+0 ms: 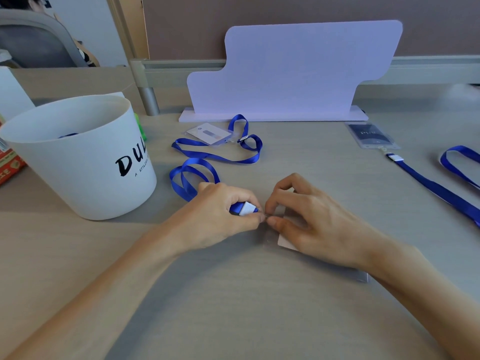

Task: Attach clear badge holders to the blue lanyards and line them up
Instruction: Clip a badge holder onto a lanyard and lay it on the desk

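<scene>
While the left hand (223, 211) pinches the white clip end of a blue lanyard (192, 178), the right hand's (311, 219) grip is pressed on the top edge of a clear badge holder (285, 242) lying on the bench (233, 294) mid-front, beside a white bucket (78, 157).

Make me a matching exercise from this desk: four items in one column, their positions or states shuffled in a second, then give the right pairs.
Items
1. white bucket
2. badge holder with dark card
3. badge holder with pale card
4. lanyard end with white clasp piece

Places or states
A. pinched in the left hand
B. far right of the desk, clipped to a stretched-out lanyard
C. left of the desk, black lettering on its side
D. just in front of the white stand, amid loops of blue strap

Pairs: 1-C, 2-B, 3-D, 4-A
</scene>
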The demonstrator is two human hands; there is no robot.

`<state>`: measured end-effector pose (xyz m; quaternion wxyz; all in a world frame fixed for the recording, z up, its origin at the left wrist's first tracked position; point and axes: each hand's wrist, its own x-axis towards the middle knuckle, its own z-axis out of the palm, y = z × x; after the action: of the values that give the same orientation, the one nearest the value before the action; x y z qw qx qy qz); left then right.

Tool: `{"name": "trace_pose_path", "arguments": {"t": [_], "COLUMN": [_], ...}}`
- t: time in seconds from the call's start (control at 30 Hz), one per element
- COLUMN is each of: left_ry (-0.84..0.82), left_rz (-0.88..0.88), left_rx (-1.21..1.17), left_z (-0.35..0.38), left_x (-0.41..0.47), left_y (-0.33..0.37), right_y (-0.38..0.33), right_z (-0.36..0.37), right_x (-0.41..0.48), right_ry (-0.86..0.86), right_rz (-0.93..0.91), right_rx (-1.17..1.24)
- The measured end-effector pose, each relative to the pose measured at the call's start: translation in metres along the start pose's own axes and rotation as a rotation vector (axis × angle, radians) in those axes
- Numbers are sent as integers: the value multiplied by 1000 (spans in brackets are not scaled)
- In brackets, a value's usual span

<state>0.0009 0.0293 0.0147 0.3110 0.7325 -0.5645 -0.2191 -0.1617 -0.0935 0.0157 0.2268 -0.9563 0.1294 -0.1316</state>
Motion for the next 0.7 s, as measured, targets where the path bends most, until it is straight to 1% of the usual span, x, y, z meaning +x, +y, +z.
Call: {"name": "trace_pose_path", "arguments": {"t": [0.13,0.43,0.6,0.7], "left_ry": [-2,36,62,85], "left_rz": [0,-24,-4,21], "left_rx": [-12,-25,-20,-17], "left_z": [0,3,-2,-3], "left_x": [1,0,0,-2], "left_y": [1,7,6,7], "right_y": [-2,-5,-7,-6], "right_z": [-2,2,-4,-9], "right_x": [2,7,6,4], "right_ry": [28,65,90,70], "right_rz": [66,126,143,144], "right_rx": [136,150,250,282]}}
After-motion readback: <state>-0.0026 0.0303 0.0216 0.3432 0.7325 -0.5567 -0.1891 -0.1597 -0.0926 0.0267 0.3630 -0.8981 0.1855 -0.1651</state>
